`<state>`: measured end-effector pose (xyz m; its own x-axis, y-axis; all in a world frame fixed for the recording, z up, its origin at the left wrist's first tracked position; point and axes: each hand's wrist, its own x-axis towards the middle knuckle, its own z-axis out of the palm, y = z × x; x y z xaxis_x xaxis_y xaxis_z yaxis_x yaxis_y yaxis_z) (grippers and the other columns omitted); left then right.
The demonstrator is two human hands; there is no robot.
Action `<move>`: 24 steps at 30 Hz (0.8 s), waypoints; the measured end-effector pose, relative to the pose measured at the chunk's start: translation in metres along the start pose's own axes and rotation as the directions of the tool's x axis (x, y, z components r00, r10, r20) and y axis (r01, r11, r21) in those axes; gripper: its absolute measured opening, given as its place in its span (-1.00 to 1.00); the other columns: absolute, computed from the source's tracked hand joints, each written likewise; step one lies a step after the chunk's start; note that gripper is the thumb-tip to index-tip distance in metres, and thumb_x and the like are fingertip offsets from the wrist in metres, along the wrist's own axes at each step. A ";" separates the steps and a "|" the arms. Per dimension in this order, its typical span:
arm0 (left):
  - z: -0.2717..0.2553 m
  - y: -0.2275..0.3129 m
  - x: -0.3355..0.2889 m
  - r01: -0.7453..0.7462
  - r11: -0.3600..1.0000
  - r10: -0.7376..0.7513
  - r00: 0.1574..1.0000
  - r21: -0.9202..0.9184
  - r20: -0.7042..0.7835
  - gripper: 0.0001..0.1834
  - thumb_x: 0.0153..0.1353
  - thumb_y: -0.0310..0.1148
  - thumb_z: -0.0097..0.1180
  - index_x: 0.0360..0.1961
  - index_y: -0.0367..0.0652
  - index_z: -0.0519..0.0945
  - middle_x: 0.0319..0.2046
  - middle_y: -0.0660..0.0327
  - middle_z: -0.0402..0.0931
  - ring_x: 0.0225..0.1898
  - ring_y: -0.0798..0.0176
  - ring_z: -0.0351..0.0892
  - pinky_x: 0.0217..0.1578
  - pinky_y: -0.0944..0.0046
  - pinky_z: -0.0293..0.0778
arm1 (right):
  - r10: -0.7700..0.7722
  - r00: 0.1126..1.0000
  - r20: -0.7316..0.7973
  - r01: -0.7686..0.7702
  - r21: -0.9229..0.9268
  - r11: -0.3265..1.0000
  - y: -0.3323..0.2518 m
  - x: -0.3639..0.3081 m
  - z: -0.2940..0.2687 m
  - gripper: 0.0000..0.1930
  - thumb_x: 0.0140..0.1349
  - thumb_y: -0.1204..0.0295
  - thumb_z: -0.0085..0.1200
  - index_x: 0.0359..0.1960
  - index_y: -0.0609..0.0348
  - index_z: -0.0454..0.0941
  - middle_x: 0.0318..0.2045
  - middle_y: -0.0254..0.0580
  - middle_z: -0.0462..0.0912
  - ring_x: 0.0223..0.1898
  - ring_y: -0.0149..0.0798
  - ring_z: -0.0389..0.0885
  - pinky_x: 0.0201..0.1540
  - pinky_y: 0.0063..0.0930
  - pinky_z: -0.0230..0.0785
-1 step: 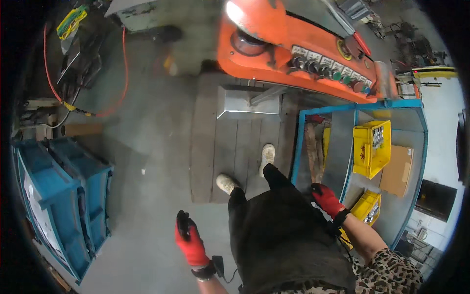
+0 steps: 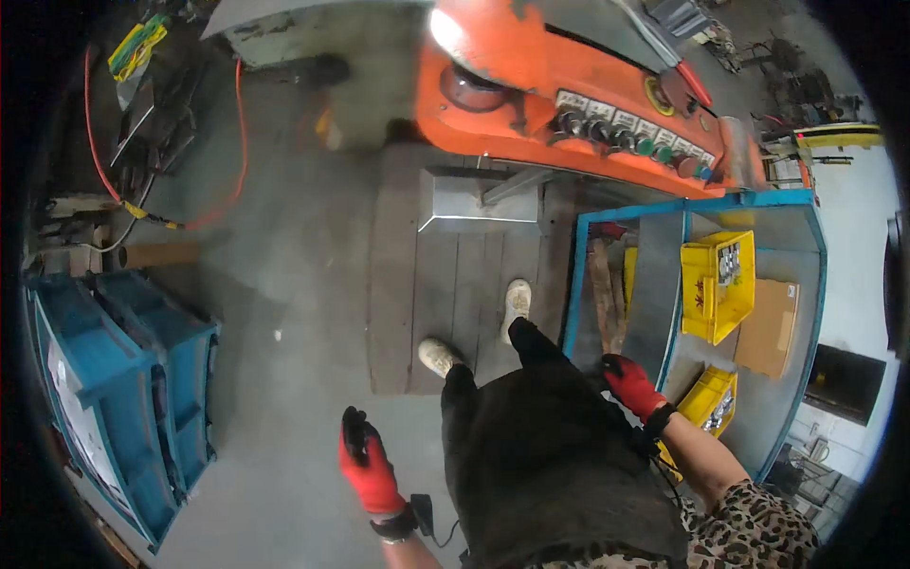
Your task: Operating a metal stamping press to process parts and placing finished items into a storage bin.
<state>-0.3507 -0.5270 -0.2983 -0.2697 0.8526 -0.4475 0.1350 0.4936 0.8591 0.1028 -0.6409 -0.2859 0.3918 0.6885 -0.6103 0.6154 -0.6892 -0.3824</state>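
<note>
One yellow bin (image 2: 698,398) near the right hand (image 2: 633,384) holds silvery parts (image 2: 721,411).

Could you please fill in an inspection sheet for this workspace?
Surface: wooden boards underfoot, on a grey floor.
Things: upper yellow bin and lower yellow bin holding small metallic parts, beside brown cardboard in a blue-framed rack.
Clutter: small pale scrap on the floor.
Hands: red-gloved left hand apart from the rack, nothing visibly held; red-gloved right hand near the rack, grip unclear.
Cables: red cable at upper left; black cord near the left wrist.
Surroundings: orange control panel ahead; blue metal crates at left.
</note>
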 end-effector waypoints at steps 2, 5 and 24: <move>0.003 0.012 0.000 -0.010 1.000 0.009 1.000 0.017 0.010 -0.55 0.34 -0.55 0.00 0.25 -0.38 0.44 0.06 0.06 0.57 0.07 0.24 0.53 0.11 0.27 0.42 | 0.047 0.999 0.001 -0.047 0.033 0.998 -0.006 -0.005 -0.007 -0.56 0.31 0.20 0.14 0.12 0.23 0.53 -0.02 0.13 0.65 0.01 0.07 0.64 0.09 -0.20 0.46; 0.009 0.033 0.004 -0.006 1.000 0.007 1.000 -0.015 0.023 -0.55 0.34 -0.54 0.00 0.26 -0.37 0.44 0.07 0.06 0.57 0.06 0.25 0.52 0.11 0.27 0.42 | 0.168 0.985 0.032 -0.171 0.155 0.973 -0.004 -0.010 -0.013 -0.55 0.31 0.20 0.13 0.11 0.24 0.53 -0.03 0.15 0.64 -0.02 0.06 0.65 0.06 -0.19 0.47; 0.172 0.141 -0.014 -0.144 0.987 0.143 0.990 0.065 0.015 -0.52 0.35 -0.55 0.03 0.30 -0.34 0.41 0.10 0.07 0.55 0.09 0.25 0.52 0.12 0.28 0.44 | -0.074 0.994 -0.080 0.082 0.095 0.992 0.057 0.107 -0.120 -0.57 0.30 0.20 0.11 0.11 0.20 0.53 -0.18 0.15 0.68 -0.17 0.09 0.67 -0.11 -0.11 0.48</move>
<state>-0.1634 -0.4400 -0.2131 -0.2329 0.9171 -0.3235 0.2339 0.3757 0.8967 0.2621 -0.5791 -0.2899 0.3987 0.7535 -0.5228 0.5776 -0.6491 -0.4951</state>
